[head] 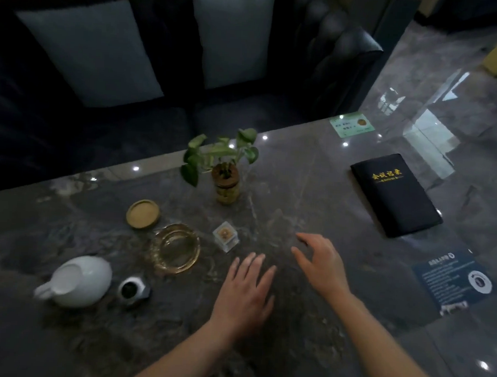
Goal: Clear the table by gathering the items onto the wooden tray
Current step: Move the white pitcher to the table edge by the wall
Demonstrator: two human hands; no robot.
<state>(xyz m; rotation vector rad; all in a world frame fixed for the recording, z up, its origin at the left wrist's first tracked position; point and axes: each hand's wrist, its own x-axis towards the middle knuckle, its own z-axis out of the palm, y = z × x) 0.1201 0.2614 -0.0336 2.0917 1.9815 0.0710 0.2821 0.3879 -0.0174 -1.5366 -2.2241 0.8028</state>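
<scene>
Items for gathering spread over left and centre of dark marble worktop (314, 174); wooden tray nowhere in frame. White pitcher (78, 280) at lower left, spout toward left edge, contents hidden. Just right of it, small dark cup (134, 290), inside dark, contents unclear. Above that, amber glass ashtray (176, 248), apparently holding nothing. Round yellow-brown coaster (143, 213) close by at its upper left. Small clear cube (225, 236) with something golden inside, right of ashtray. Glass jar (226, 184) with leafy green plant (214, 155) at upper centre. Black folder (395, 194) with gold lettering at right, blue card (452, 281) below it, green card (351, 124) at far edge.

Left hand (246, 297) at lower centre, palm down, low over worktop, fingers (256, 268) straight and slightly apart, gripping nothing. Right hand (322, 263) beside it, palm down, fingers (305, 239) curved and spread, likewise holding nothing. Contact with surface not clear for either. Both forearms bare, entering from bottom edge.
</scene>
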